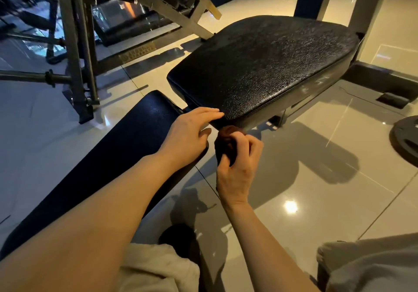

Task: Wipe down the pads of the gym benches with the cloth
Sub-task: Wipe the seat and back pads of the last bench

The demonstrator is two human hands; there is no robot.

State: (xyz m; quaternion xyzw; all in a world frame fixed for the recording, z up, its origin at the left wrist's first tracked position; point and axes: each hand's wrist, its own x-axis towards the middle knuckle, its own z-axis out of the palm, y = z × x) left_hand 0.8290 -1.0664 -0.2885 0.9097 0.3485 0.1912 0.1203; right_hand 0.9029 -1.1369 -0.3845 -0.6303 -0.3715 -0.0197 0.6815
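Seat pad [260, 65]: black, pebbled vinyl, broad, running from centre toward 1 o'clock; near corner at centre frame.
Back pad [126, 146]: long, dark, running from centre down to 8 o'clock, just beside the seat pad.
Cloth [226, 142]: dark brown, bunched, just below the seat pad's near corner, at 6 o'clock from it.
Right hand [237, 165]: fingers curled round the cloth, holding it against or just under the pad's edge; contact cannot be told.
Left hand [192, 135]: fingers straight, holding nothing, fingertips [217, 112] resting on the pad's near corner.
Floor [316, 189]: glossy tile, reflective; weight plate [404, 140] lying at 3 o'clock.
Frame [77, 65]: grey steel equipment at 10 o'clock.

Risks, as judged: cloth bunched so tight gives little wiping face, so the wide top could be left streaked or part missed. Loose grip at the underside edge could drop the cloth to the floor. Knuckles near the bracket under the pad could scrape.
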